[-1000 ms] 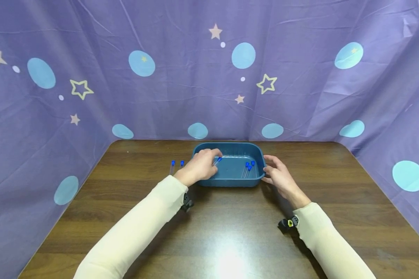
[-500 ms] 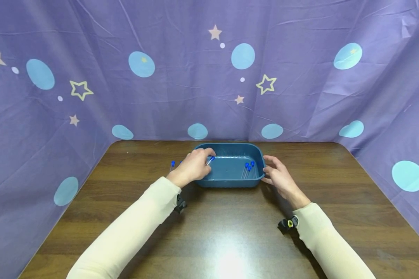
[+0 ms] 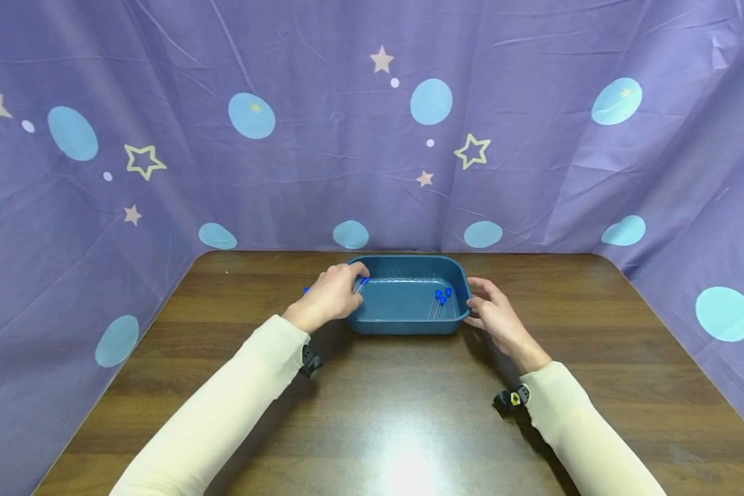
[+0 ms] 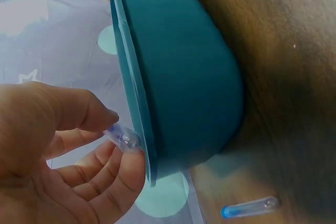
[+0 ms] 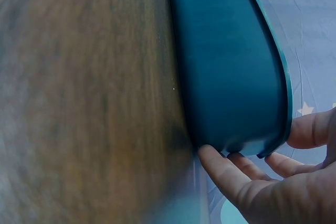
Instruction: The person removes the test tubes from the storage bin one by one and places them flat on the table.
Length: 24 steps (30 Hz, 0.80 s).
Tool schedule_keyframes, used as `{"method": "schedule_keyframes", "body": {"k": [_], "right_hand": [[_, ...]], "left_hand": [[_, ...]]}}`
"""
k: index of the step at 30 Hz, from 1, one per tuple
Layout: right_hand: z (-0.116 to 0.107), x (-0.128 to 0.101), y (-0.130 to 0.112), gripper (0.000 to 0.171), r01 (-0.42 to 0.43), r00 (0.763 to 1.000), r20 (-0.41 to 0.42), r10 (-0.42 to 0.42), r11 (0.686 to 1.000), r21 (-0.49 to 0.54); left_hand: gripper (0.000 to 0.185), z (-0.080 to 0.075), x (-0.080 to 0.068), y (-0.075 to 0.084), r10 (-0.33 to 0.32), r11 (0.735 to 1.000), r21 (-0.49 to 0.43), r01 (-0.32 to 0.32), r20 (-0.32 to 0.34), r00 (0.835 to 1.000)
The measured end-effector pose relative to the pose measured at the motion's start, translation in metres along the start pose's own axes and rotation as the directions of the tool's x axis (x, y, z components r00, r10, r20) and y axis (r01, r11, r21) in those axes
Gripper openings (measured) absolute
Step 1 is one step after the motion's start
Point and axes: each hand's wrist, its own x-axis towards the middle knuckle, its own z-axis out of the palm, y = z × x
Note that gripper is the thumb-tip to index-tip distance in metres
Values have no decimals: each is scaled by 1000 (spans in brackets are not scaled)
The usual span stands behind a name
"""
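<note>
— So, how far along is it?
— Three capped tubes (image 3: 441,299) lie at the tray's (image 3: 409,262) right end. The left hand (image 3: 331,295) pinches another tube (image 4: 122,138) at the left rim; one (image 4: 248,206) waits on the table (image 3: 409,406).
— The right hand (image 3: 494,315)?
— Fingers loosely curved against the tray's right wall.

bright, even | glare on table (image 3: 409,468) | edges bowed | wrist views blurred
</note>
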Motion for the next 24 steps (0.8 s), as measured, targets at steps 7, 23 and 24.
{"method": "schedule_keyframes", "body": {"k": [7, 23, 24], "right_hand": [[1, -1, -1, 51, -5, 1000, 0, 5, 1000, -1], [1, -2, -2, 52, -7, 1000, 1, 7, 1000, -10], [1, -2, -1, 52, -5, 1000, 3, 5, 1000, -10]], "left_hand": [[44, -3, -5, -11, -19, 1000, -8, 19, -37, 999], [42, -4, -15, -34, -94, 995, -41, 92, -65, 993], [41, -5, -15, -35, -96, 995, -43, 93, -68, 993]]}}
